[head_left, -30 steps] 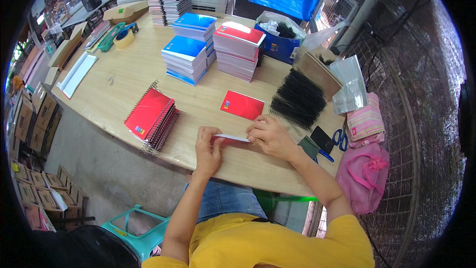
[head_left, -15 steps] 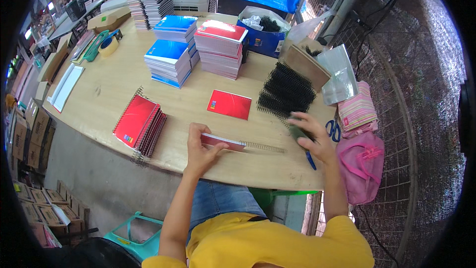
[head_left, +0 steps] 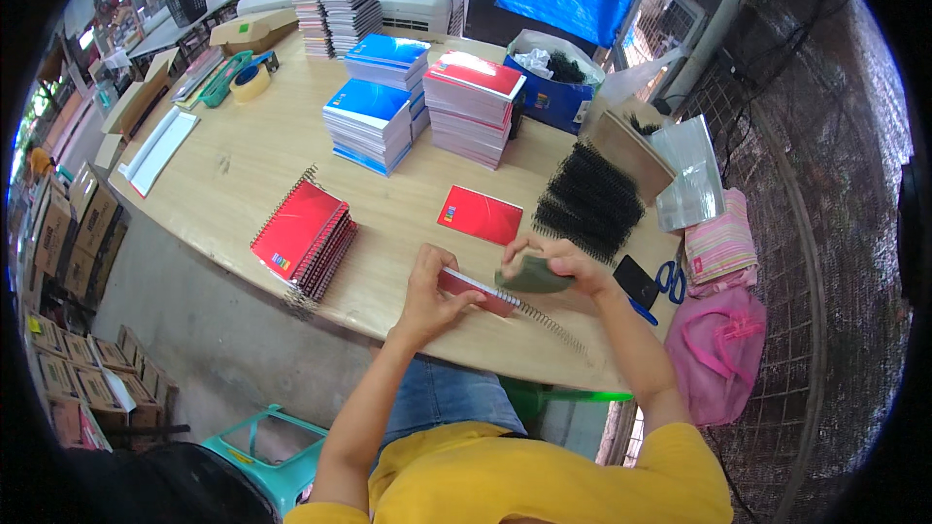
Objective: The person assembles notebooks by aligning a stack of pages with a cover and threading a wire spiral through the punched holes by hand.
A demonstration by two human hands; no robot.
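- Red notebook (head_left: 495,303): held edge-up above table (head_left: 257,141) near front edge; L hand (head_left: 432,301) fingers clamped round it.
- Wire coil (head_left: 551,323): appears part-threaded thru spine; remainder sticks out free twd R forearm.
- R hand (head_left: 573,267): fingers grasp dark green pc. (head_left: 537,278), type unclear to me, just beside spine.
- Done: coiled red stack (head_left: 299,226), L side.
- Not yet coiled, as far as I see: flat red notebook (head_left: 481,214) ahead; blue stack (head_left: 367,123), tall red stack (head_left: 471,107) behind.
- Supply: black coils (head_left: 592,196), R.
- Obstructions: blue pen (head_left: 642,311), scissors (head_left: 670,279) crowd R forearm.
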